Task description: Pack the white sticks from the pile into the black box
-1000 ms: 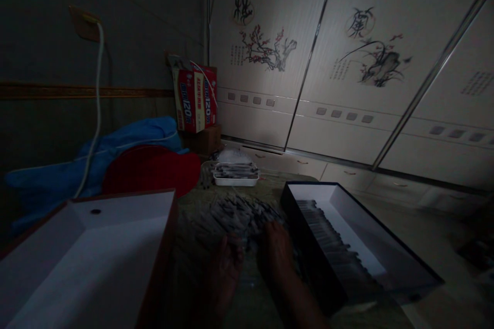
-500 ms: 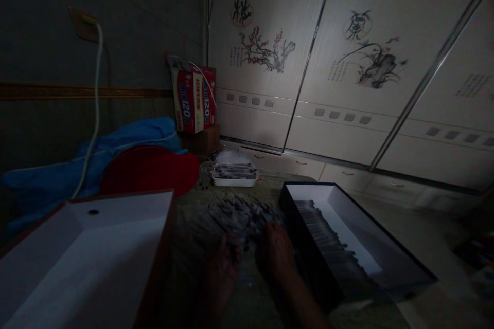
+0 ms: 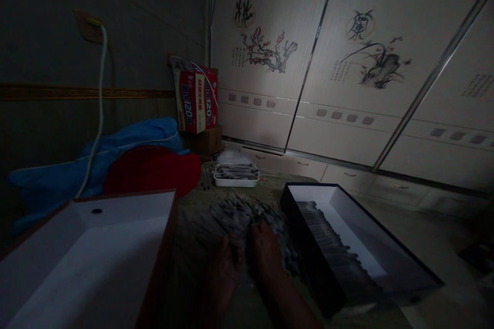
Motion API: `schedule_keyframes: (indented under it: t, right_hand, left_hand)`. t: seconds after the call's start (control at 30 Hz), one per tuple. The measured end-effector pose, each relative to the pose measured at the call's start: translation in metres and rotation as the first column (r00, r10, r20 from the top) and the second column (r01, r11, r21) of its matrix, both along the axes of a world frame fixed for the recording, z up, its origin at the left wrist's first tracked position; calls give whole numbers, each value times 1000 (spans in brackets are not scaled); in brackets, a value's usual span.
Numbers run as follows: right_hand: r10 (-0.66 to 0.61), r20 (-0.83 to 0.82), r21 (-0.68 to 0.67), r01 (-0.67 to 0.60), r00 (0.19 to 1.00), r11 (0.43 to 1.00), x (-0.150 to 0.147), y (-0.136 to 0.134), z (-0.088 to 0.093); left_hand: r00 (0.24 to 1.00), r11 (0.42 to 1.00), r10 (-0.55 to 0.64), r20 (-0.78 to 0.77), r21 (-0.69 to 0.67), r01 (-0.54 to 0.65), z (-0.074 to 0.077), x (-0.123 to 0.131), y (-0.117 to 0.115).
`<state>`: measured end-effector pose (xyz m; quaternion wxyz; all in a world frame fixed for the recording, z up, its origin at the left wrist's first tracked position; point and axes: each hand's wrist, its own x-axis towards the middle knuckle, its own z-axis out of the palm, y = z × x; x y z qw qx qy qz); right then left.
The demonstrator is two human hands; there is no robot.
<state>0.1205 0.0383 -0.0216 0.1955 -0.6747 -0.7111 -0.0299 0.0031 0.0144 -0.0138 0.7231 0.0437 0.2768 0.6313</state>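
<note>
The room is very dark. A loose heap of thin grey sticks (image 3: 239, 216) lies on the table in front of me. My left hand (image 3: 226, 267) and my right hand (image 3: 265, 253) rest side by side at the near edge of the heap, fingers curled into the sticks; what each one grips is too dark to make out. To the right stands a long black box (image 3: 309, 257) with a white lining, and a row of the same sticks lies along its left side. A small white tray (image 3: 235, 181) with more sticks sits beyond the heap.
A large open box with a white inside and brown rim (image 3: 88, 257) fills the near left. Behind it lie a red round thing (image 3: 154, 169) and blue cloth (image 3: 116, 149). A red carton (image 3: 196, 98) stands by the wall; a white cable (image 3: 98, 113) hangs down. Painted cupboard doors (image 3: 347, 61) stand behind.
My right hand has shifted a little to the left, closer to my left hand. The view has barely moved.
</note>
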Motion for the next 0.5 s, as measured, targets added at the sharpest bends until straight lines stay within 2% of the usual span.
schedule_keyframes:
  t: [0.2,0.3,0.33,0.37,0.43,0.5]
  right_hand:
    - [20,-163,19,-17,986,1000,1,-1,6]
    - [46,-288,55,-31,957,998,9,-14,8]
    - [63,-374,71,-39,925,997,12,-22,8]
    - [75,-489,90,-35,869,995,15,-30,8]
    - [89,-732,110,-11,675,994,21,-49,8]
    - [83,-862,101,9,501,995,23,-64,9]
  left_hand:
    - [1000,997,-11,-3,-73,11,1,1,1]
    - [1000,999,-20,-21,-45,19,2,3,1]
    - [999,999,-25,-35,-23,24,2,4,1]
    - [998,1000,-29,-52,2,29,2,5,0]
    - [995,997,-42,-89,60,48,1,7,-1]
    - [988,991,-49,-148,112,66,0,10,-4]
